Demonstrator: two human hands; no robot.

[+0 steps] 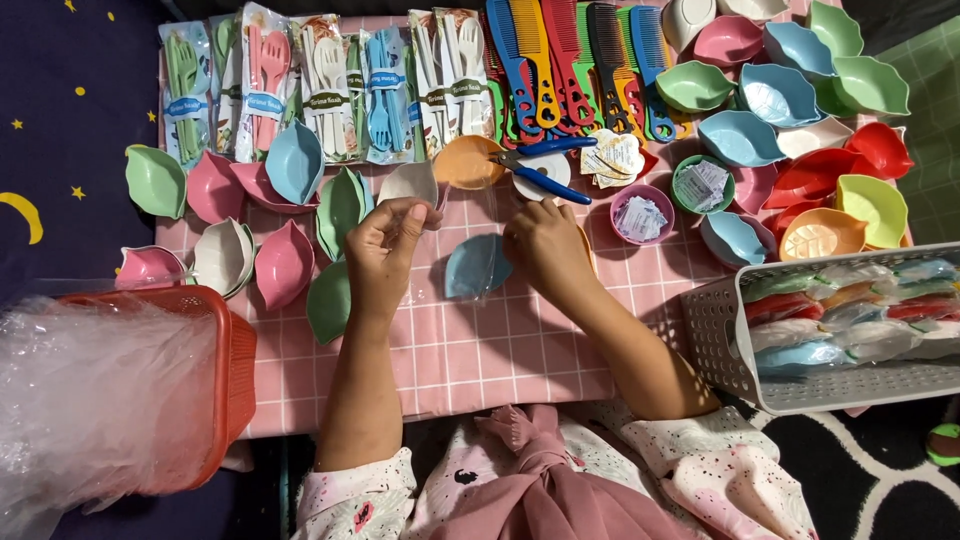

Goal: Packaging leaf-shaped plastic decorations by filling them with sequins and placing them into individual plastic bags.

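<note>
Left hand: the left hand (385,250) is up over the middle of the surface (500,350), fingers (412,215) pinched together on the top edge of a clear plastic bag (470,225).
Right hand: the right hand (545,245) sits just across from it, fingers curled down on the other side of that same bag; whether they pinch it or only press on it, I cannot tell.
Blue dish: there it is, the blue leaf-shaped dish (478,266), lying between the two hands at the centre of the pink checked surface, with the clear film over it.
Far edge: a row of packed cutlery sets (320,85) runs along the far left, and coloured combs (575,65) stand beside them.
Scissors: blue-handled scissors (545,165) lie just beyond the hands, next to an orange dish (465,160).
Left side: loose leaf dishes (255,215) in green, pink, white and blue crowd the left part of the surface.
Right far corner: another pile of leaf dishes (800,110) fills it, with two small round cups of sachets (670,200) nearby.
Right edge: a grey basket (725,340) holds bagged dishes.
Near left corner: a red basket (225,370) holds a heap of clear bags (95,400).
</note>
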